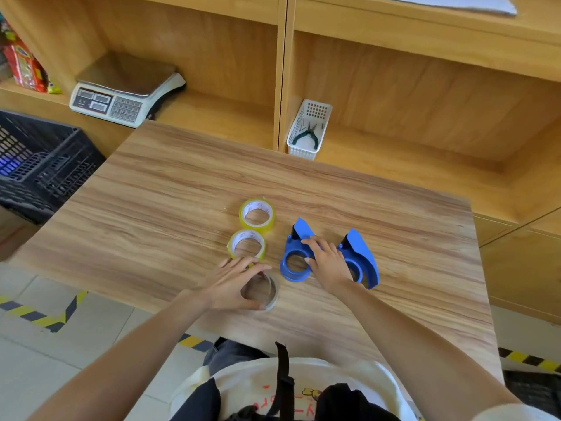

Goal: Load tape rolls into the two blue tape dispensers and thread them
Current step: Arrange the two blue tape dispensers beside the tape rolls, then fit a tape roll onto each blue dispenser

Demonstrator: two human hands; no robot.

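Two blue tape dispensers lie side by side on the wooden table [151, 189]: the left dispenser [293, 256] and the right dispenser [362, 256]. My right hand [328, 261] rests between them, fingers curled onto the left one. Two yellowish tape rolls lie flat to the left, the far roll [257, 213] and the near roll [246, 245]. A third, clear roll [262, 291] sits at the table's front, and my left hand [232, 284] closes around its left side.
A white basket [308, 132] holding pliers stands in the shelf behind the table. A weighing scale [124, 92] sits on the shelf at back left. A black crate [36, 165] is left of the table.
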